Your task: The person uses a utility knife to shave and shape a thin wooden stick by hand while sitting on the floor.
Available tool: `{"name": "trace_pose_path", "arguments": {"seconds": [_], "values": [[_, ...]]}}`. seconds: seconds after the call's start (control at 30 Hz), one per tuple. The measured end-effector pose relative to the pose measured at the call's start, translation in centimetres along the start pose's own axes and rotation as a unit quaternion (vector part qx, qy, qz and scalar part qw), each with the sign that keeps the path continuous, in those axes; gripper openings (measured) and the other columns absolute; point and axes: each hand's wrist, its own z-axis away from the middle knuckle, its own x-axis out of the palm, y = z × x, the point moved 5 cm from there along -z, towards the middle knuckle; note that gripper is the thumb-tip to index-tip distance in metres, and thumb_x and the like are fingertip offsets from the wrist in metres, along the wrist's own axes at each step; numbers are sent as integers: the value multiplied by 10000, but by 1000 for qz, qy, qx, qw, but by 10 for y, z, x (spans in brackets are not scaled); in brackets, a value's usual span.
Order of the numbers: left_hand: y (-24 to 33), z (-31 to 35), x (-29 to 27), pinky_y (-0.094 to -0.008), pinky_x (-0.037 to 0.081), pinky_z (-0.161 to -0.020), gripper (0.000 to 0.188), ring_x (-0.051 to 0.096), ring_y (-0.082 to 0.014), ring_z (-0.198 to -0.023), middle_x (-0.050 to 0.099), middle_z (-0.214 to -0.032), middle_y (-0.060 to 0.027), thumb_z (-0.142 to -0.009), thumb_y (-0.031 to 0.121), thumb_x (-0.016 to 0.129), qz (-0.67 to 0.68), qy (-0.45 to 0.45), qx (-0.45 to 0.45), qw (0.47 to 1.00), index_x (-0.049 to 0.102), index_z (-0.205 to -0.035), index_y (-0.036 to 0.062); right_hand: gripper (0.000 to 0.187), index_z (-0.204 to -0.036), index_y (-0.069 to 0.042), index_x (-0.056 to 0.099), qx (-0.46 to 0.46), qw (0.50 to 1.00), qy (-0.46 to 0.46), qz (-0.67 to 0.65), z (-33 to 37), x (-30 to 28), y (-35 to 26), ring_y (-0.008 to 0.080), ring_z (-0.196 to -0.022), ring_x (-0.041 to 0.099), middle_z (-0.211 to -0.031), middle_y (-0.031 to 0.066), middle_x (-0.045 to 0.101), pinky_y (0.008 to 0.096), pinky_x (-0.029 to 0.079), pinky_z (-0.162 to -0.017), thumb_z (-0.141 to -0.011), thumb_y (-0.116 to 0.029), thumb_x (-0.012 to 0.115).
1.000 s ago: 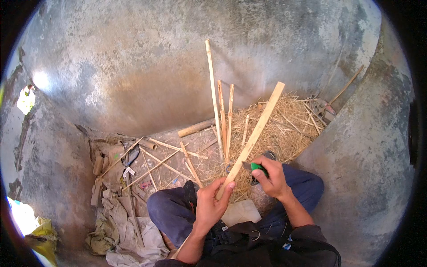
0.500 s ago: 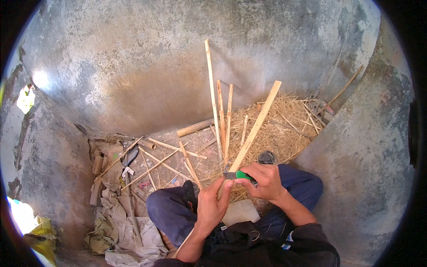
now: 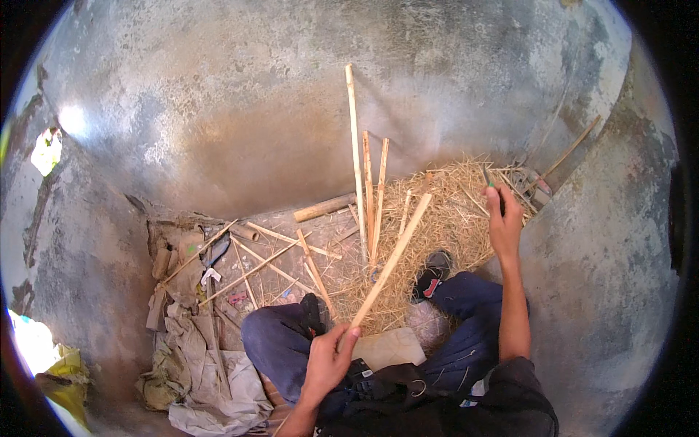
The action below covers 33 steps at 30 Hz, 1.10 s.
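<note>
My left hand [image 3: 328, 363] is closed around the lower end of a long, pale bamboo strip [image 3: 393, 261], which slants up and away to the right over the straw. Off to the right, my right hand [image 3: 505, 222] is raised above the shavings and grips a knife [image 3: 486, 175]. Its thin blade points away from me, and only a bit of the green handle shows between my fingers. Blade and strip are well apart. Below the strip, a pale flat block [image 3: 389, 347] lies between my legs.
Several peeled sticks [image 3: 357, 160] lean on the grey wall [image 3: 240, 109]. Straw-like shavings [image 3: 455, 211] are heaped ahead and to the right, beside my shoe [image 3: 435, 275]. Loose sticks [image 3: 266, 266] litter the floor at left, near a crumpled cloth [image 3: 218, 386] and a thick bamboo pole [image 3: 324, 207].
My right hand has swung the knife off the strip, up and to the right. My left hand has drawn the strip slightly down and to the left.
</note>
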Motion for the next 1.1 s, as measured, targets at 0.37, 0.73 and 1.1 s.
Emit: {"name": "trace_pose_path", "arguments": {"seconds": [0.37, 0.73, 1.1], "values": [[21, -37, 7, -241, 332, -574, 291, 416, -31, -646, 450, -700, 90, -1134, 263, 608, 89, -19, 27, 995, 736, -1122, 2, 297, -1064, -39, 709, -162, 959, -221, -71, 125, 78, -88, 343, -751, 742, -922, 143, 735, 415, 564, -630, -1006, -328, 755], [54, -39, -4, -250, 384, -605, 223, 499, -50, -725, 656, -811, -26, -1003, 136, 803, -5, 129, 180, 975, 738, -1075, -65, 275, -1040, -49, 725, -175, 956, -218, -87, 132, 81, -113, 317, -740, 740, -892, 118, 721, 408, 557, -602, -973, -308, 792], [36, -33, 7, -243, 417, -604, 205, 503, -28, -727, 619, -747, 10, -1026, 133, 768, 40, 102, 108, 988, 749, -1040, -71, 275, -1027, -45, 766, -192, 967, -164, -40, 124, 73, -110, 309, -701, 749, -859, 125, 755, 399, 563, -583, -959, -309, 802]]}}
